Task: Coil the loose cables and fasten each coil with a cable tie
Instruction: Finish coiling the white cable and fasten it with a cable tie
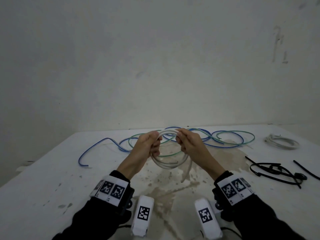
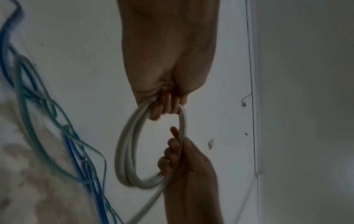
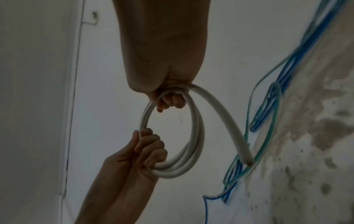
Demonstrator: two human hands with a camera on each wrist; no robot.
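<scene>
Nearest the head camera, two white tagged wrist units (image 1: 143, 216) sit below the dark sleeves. Above the stained white surface (image 1: 52, 170), the left hand (image 1: 147, 144) and right hand (image 1: 188, 144) each curl round opposite sides of the thick white round cable coil (image 1: 170, 163), its free tail (image 3: 229, 125) hanging loose. It looks stiff and springy, likely to uncoil if released; best gripped where the loops bunch. Black plastic cable ties (image 1: 275, 170) lie to the right, thin blue and green wires (image 1: 225, 137) beyond.
</scene>
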